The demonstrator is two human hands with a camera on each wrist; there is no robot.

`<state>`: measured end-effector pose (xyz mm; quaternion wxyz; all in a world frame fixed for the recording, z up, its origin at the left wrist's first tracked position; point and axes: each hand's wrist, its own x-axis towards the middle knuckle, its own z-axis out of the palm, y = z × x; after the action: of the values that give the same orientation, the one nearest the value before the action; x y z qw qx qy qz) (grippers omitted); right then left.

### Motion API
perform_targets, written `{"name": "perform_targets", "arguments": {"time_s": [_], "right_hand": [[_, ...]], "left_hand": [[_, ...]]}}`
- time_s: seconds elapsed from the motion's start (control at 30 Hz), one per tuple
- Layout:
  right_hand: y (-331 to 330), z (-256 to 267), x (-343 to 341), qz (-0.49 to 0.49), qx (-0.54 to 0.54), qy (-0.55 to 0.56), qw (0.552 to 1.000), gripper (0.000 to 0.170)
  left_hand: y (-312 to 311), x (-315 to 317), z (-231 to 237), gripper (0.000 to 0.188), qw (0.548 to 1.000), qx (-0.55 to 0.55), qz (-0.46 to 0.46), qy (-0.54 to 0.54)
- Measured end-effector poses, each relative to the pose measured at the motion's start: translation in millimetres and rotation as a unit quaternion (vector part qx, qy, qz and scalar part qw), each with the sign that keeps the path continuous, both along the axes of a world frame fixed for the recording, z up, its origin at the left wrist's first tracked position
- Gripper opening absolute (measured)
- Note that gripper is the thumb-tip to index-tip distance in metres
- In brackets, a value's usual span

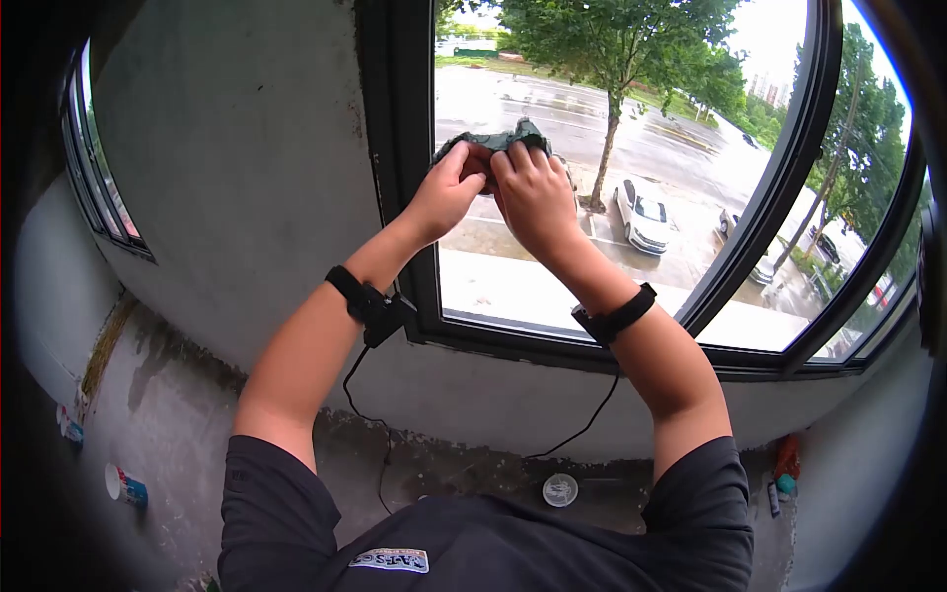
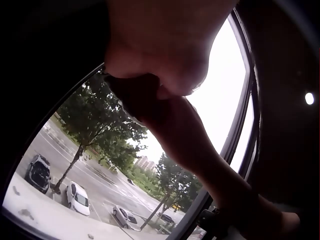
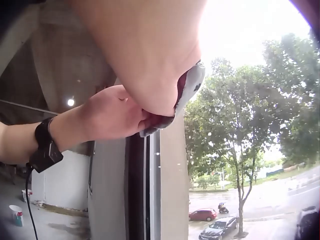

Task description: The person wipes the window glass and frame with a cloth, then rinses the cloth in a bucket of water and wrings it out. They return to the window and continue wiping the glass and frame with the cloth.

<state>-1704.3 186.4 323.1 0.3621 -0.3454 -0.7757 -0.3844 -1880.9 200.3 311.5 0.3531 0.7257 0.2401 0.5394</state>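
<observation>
A crumpled dark green cloth (image 1: 530, 131) is held up in front of the window glass between both hands. My left hand (image 1: 446, 194) grips its left part, with the thumb pointing toward the other hand. Curled fingers of my right hand (image 1: 538, 192) hold the right part, close beside the left fingertips. In the right wrist view the cloth (image 3: 190, 89) looks greyish with dark spots and shows a reddish inner side. The left wrist view shows the hands dark against the light, and most of the fingers are hidden there.
A black window frame (image 1: 400, 197) surrounds the glass, with a grey wall (image 1: 247, 148) at left. On the floor below stand a white round tub (image 1: 560, 489) and a paper cup (image 1: 126, 486). Thin cables (image 1: 350, 395) hang from the wrist cameras. Outside are trees and parked cars.
</observation>
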Motion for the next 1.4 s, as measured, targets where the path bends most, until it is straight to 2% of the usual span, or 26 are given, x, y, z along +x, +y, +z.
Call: {"name": "perform_targets", "arguments": {"time_s": [0.1,0.13,0.2,0.27,0.33,0.4,0.47,0.53,0.6,0.67,0.7,0.8,1.0,1.23,1.4], "right_hand": [[-4,-43,4,0.005,-0.021,-0.047,0.999,0.012],[-7,-48,4,0.009,-0.026,-0.050,0.998,0.017],[-13,-46,7,0.042,-0.067,-0.024,0.997,0.023],[-15,-38,12,0.052,-0.074,0.004,0.996,0.026],[-17,-25,19,0.075,-0.081,0.055,0.992,0.033],[-18,-6,26,0.075,-0.040,0.061,0.994,0.038],[-23,13,28,0.065,-0.019,0.066,0.995,0.043],[-17,27,31,0.057,0.053,0.044,0.996,0.045],[-9,31,33,0.045,0.026,0.045,0.998,0.047],[-7,38,35,-0.015,0.109,-0.031,0.993,0.052],[-4,42,38,-0.024,0.076,-0.048,0.996,0.059],[6,54,36,-0.035,0.051,-0.049,0.997,0.064],[12,116,33,-0.023,0.070,-0.045,0.996,0.070],[35,194,32,-0.055,0.176,-0.046,0.982,0.061],[47,237,30,-0.078,0.228,-0.064,0.968,0.055]], "left_hand": [[-15,5,-57,0.033,0.986,0.058,0.110,0.107],[-22,7,-67,0.037,0.976,0.088,0.145,0.136],[-23,12,-71,0.042,0.948,0.144,0.213,0.185],[-18,12,-70,0.048,0.942,0.170,0.218,0.191],[-24,10,-48,0.059,0.872,0.302,0.287,0.257],[-30,8,-22,0.071,0.844,0.331,0.297,0.299],[-29,10,-4,0.077,0.795,0.380,0.334,0.335],[-26,15,0,0.081,0.782,0.387,0.351,0.340],[-24,19,6,0.086,0.767,0.395,0.368,0.346],[-22,22,15,0.091,0.746,0.378,0.410,0.364],[-19,21,21,0.096,0.746,0.375,0.412,0.364],[-11,16,38,0.100,0.723,0.386,0.425,0.383],[10,8,96,0.106,0.723,0.419,0.417,0.357],[27,6,183,0.106,0.706,0.408,0.449,0.366],[29,8,223,0.104,0.691,0.407,0.473,0.364]]}}
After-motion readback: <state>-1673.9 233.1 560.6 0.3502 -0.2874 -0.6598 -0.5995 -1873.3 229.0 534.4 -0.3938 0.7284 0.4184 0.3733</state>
